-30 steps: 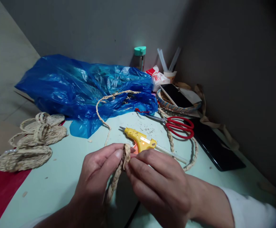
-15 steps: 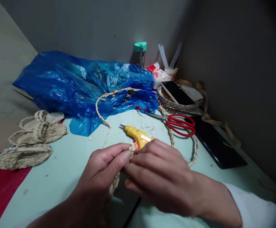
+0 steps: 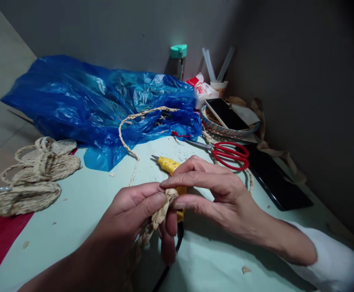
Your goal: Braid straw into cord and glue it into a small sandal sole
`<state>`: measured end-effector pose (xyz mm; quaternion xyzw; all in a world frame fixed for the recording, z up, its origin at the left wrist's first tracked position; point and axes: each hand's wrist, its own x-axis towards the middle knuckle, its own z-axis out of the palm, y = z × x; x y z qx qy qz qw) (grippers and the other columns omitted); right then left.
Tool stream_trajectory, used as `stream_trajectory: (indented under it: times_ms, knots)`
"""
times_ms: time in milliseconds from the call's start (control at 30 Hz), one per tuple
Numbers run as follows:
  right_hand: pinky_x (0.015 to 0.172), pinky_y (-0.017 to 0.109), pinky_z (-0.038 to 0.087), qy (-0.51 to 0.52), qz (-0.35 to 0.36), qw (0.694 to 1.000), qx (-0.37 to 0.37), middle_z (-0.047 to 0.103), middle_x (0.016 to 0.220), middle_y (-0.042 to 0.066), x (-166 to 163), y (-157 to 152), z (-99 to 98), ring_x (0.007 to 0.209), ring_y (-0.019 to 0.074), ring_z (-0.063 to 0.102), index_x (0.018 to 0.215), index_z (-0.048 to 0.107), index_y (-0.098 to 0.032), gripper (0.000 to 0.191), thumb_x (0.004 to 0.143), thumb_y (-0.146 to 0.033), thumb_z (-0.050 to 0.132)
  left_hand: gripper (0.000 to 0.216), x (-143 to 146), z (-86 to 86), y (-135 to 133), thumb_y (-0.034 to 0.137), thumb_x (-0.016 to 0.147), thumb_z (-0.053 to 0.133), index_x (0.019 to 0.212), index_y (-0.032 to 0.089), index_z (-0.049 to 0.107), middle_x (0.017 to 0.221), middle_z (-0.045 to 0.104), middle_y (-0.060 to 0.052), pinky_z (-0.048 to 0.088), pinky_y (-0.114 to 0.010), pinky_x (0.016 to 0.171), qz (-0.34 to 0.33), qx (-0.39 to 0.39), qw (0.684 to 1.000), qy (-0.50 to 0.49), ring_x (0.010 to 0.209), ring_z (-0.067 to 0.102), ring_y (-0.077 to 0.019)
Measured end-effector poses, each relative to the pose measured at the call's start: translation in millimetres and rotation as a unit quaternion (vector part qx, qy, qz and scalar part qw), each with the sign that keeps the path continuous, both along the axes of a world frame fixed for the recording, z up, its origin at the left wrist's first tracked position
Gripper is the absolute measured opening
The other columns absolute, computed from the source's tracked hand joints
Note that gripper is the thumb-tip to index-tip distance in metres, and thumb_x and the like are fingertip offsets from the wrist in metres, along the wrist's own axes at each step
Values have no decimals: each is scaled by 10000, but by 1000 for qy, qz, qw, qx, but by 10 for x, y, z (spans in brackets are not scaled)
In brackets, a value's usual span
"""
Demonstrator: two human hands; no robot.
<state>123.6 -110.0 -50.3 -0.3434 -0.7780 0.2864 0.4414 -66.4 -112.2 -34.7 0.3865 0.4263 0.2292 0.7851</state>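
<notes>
My left hand (image 3: 134, 207) is closed on a pale braided straw cord (image 3: 161, 213), its thumb pressed near the folded tip. Around that tip curve the thumb and forefinger of my right hand (image 3: 207, 186), touching it from above and from the right side. Below the hands the braid drops into shadow. Behind my right hand lies a yellow glue gun (image 3: 167, 164), partly covered by the fingers, with its grey nozzle pointing up and left. A thinner stretch of braid runs from behind my left hand up to the blue plastic bag (image 3: 82, 97).
Finished-looking woven straw slippers (image 3: 21, 198) lie at the left by a red cloth (image 3: 6, 243). Red-handled scissors (image 3: 230, 155), a black tablet-like slab (image 3: 277, 182) and a basket (image 3: 222, 129) holding a phone (image 3: 227, 114) occupy the right. A green-capped bottle (image 3: 178, 51) stands behind.
My right hand has turned and its fingers have opened out, so the straw tip now shows between them. More of the braid is visible. The view has shifted slightly.
</notes>
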Motion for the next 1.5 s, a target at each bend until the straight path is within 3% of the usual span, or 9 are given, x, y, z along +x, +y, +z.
stream_trajectory:
  times_ms: [200, 333, 633, 800, 900, 1033, 1167, 1300, 1500]
  knots:
    - [731, 263, 531, -22, 2, 1000, -5, 702, 855, 48, 21, 25, -8, 809, 144, 640, 945, 727, -148, 119, 915, -245, 666, 349, 16, -28, 24, 356, 950, 526, 695, 158, 659, 517, 649, -26, 418, -206, 483, -1, -19, 1000, 14, 424, 568, -110]
    - [735, 263, 515, -62, 12, 998, -8, 711, 890, 53, 63, 38, -14, 838, 151, 641, 967, 708, -162, 126, 941, -259, 632, 400, -8, -68, 32, 491, 888, 593, 724, 142, 696, 536, 677, -59, 437, -211, 479, -18, -1, 999, 34, 444, 575, -121]
    - [783, 263, 499, -69, 16, 997, 4, 697, 882, 54, 111, 54, 4, 860, 143, 621, 949, 701, -128, 102, 937, -210, 641, 279, -59, -95, 79, 405, 771, 737, 703, 135, 742, 563, 679, -50, 443, -189, 455, -28, -12, 996, 86, 432, 591, -113]
    - [730, 233, 508, -24, 28, 995, -95, 682, 922, 30, 96, 18, 75, 806, 119, 628, 1062, 638, -145, 182, 939, -279, 644, 274, -41, -93, 14, 350, 807, 680, 602, 175, 731, 486, 648, -33, 489, -215, 477, 6, 91, 988, 122, 446, 593, -135]
    - [633, 220, 478, -45, 36, 988, -146, 643, 822, -6, 72, -27, 114, 694, 107, 589, 1041, 609, -157, 237, 935, -367, 638, 166, -28, -87, -66, 313, 813, 662, 729, 248, 790, 522, 677, 17, 516, -224, 493, 66, 251, 946, 193, 453, 588, -134]
    - [645, 204, 415, -92, 74, 990, -77, 572, 760, -16, 47, -68, 107, 698, 93, 517, 859, 588, -158, 246, 1000, -353, 537, 226, -44, -87, -165, 214, 869, 569, 836, 318, 767, 623, 694, 82, 498, -190, 534, 74, 473, 826, 297, 510, 615, -99]
    - [669, 221, 395, -97, 91, 989, -60, 567, 774, 8, 25, -84, 29, 714, 103, 493, 859, 564, -152, 283, 1034, -347, 460, 240, -78, -135, -213, 185, 906, 530, 890, 288, 747, 663, 701, 62, 488, -199, 562, 69, 538, 781, 310, 530, 605, -98]
    - [624, 225, 371, -62, 84, 994, -23, 517, 687, -9, -1, -95, -56, 646, 98, 466, 771, 530, -161, 274, 1016, -273, 481, 181, -73, -197, -184, 235, 885, 602, 838, 261, 774, 607, 667, 38, 460, -210, 537, 45, 504, 815, 284, 500, 569, -103]
    - [569, 203, 368, -68, 64, 993, -72, 569, 651, -17, 74, -20, 9, 579, 79, 477, 755, 610, -139, 300, 994, -300, 526, 162, -38, -176, -17, 313, 855, 649, 791, 213, 759, 554, 674, 5, 496, -204, 510, 5, 210, 971, 113, 495, 612, -128]
